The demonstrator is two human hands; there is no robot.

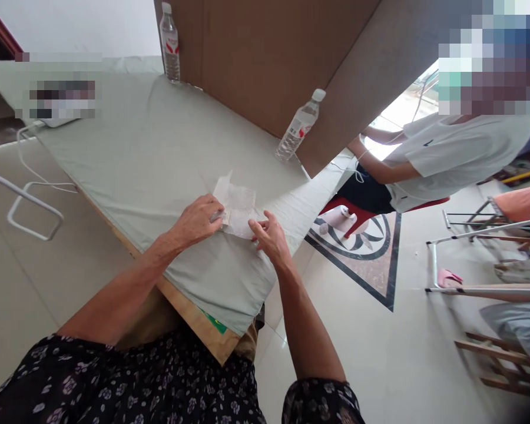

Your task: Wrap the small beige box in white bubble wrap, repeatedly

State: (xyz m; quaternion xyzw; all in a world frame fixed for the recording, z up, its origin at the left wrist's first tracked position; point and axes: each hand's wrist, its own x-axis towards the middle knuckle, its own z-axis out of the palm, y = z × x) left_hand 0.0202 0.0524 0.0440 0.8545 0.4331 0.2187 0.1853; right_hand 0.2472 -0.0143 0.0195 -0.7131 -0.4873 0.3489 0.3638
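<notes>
A crumpled sheet of thin white paper or tissue (242,203) lies on the pale green tablecloth, near the table's front corner. My left hand (198,219) rests at the sheet's left side, its fingers curled together around a small pale piece whose kind I cannot make out. A little beige strip (226,217) shows just beyond those fingertips, on top of the sheet. On the other side, my right hand (271,238) is open, fingers bent and apart, with the fingertips at the sheet's right edge. Whether they touch it is unclear.
Large brown cardboard panels (265,65) stand across the table. Two water bottles, one at the left (170,44) and one leaning at the right (300,126), stand before them. A person in a white shirt (459,159) sits at right. A white cable (24,153) hangs off the left edge.
</notes>
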